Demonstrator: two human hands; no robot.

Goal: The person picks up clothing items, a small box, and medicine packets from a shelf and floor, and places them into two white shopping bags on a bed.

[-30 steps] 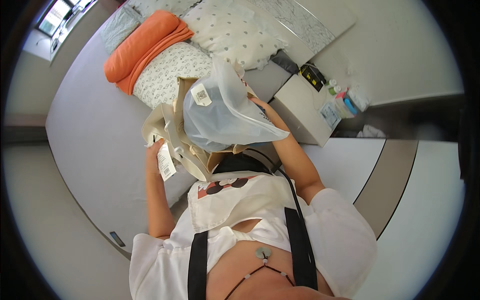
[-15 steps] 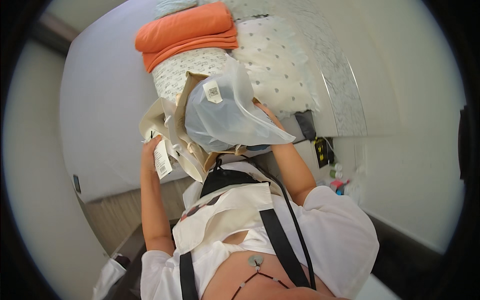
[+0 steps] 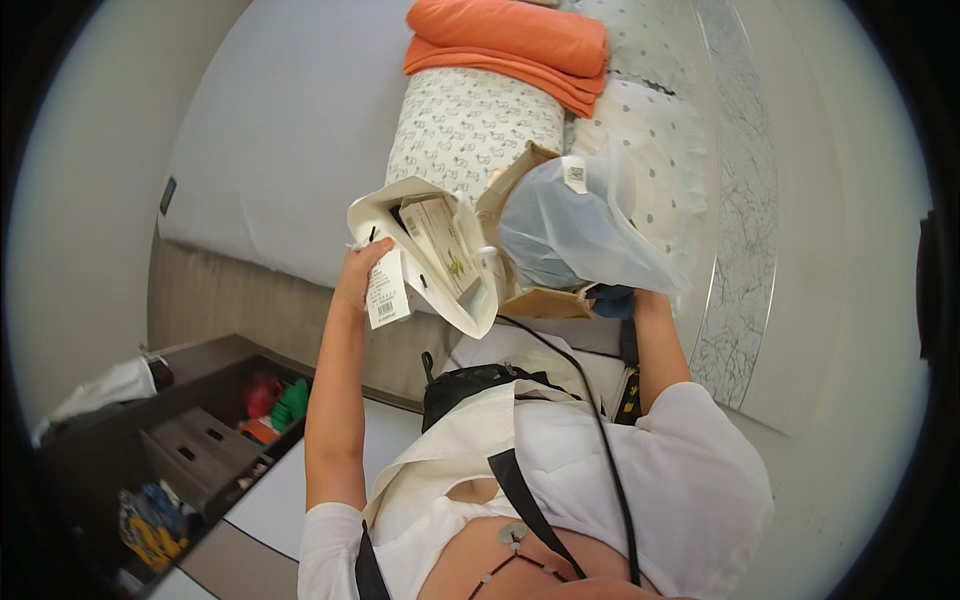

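So by the bed (image 3: pixel 290 140) there's a tan bag (image 3: pixel 548 303) with a plastic-wrapped bundle (image 3: pixel 560 232) poking out, beside a white bag (image 3: pixel 468 312), box (image 3: pixel 432 232) not out yet, left hand (image 3: pixel 362 270) pinching its rim, right hand (image 3: pixel 648 298) too hidden to tell.

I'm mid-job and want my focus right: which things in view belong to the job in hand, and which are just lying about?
In hand:
- white paper bag, gripped by the left hand
- white package inside it
- tan bag
- translucent plastic bag

Just lying about:
- folded orange blanket
- animal-print pillow
- grey-spotted pillow
- grey storage box
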